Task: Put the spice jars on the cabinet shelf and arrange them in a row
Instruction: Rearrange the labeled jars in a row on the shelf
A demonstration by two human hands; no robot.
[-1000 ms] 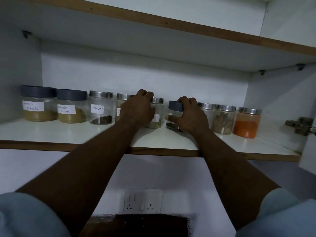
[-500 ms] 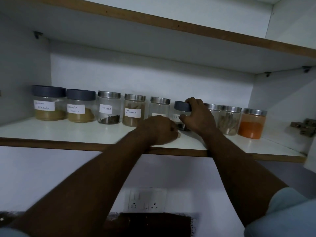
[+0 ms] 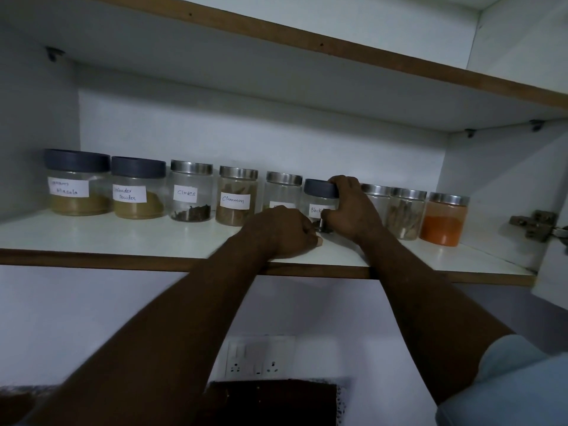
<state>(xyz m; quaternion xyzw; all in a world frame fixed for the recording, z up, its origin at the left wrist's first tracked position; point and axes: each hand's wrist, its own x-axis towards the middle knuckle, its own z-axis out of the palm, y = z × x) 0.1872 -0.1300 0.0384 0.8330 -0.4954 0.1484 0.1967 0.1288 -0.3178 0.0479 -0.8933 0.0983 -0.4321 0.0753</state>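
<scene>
The dark-lidded jar labelled "Black…" [image 3: 319, 207] stands on the cabinet shelf [image 3: 123, 238], in the row of spice jars toward the far side, right of the cinnamon jar [image 3: 236, 198]. The right hand [image 3: 353, 210] has its fingers [image 3: 341, 181] grasping its lid and side. The left hand [image 3: 279, 232] rests on the shelf just nearer, fingers clenched, with nothing seen in them.

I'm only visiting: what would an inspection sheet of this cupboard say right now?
Surface: white shelf, wooden front edge.
Job's things: nine jars in a row at the back; Masala jar at the left end, Cloves jar, Cinnamon jar, orange powder jar at the right end.
Clutter: nothing seen.
Grippers: right hand grips the dark-lidded jar; left hand rests on the shelf, fingers curled, nothing visibly held.
Cables: nothing seen.
Surroundings: upper shelf, hinge, wall socket below.
</scene>
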